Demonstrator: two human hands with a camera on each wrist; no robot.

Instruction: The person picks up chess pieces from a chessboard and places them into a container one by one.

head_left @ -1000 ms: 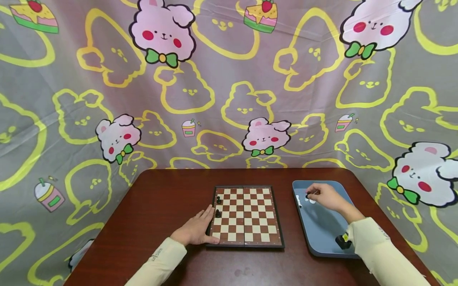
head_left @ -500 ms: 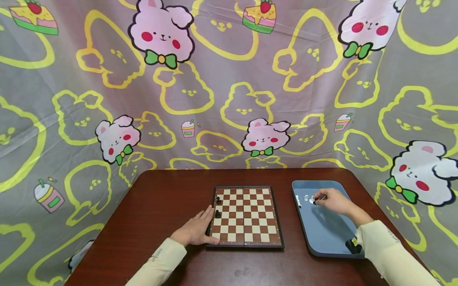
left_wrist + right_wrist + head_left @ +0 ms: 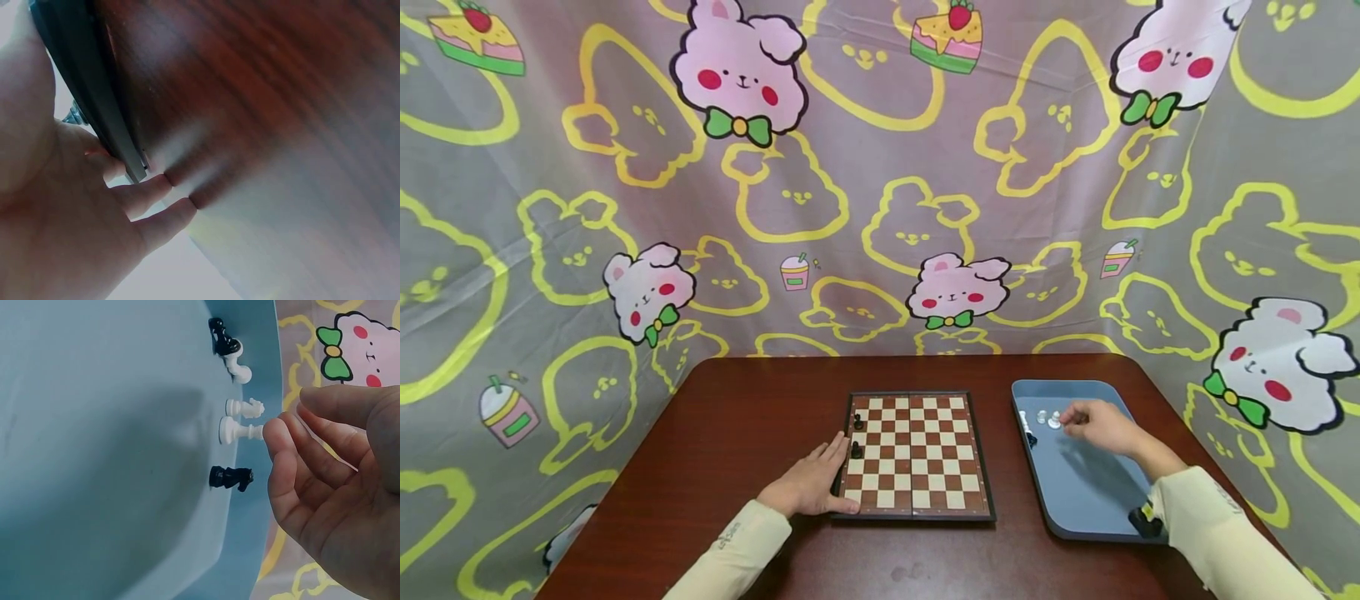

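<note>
The left hand rests at the left edge of the folding chessboard, fingers along the side and thumb across the near left corner. Two black chess pieces, one a pawn, stand on the board close by. Over the blue tray, the right hand has loosely bent fingers, with fingertips right at the top of a white chess piece. A white knight and a black knight stand either side of it; the hand hides the black one in the head view.
More pieces lie at the tray's left wall, a black piece and white pieces. The dark wooden table carries board and tray. Behind it hangs a patterned cloth. A black device sits at the right wrist.
The right hand has let go of a black piece and shifted slightly right. A black piece now shows plainly by the tray's left wall. The left hand has stayed put.
</note>
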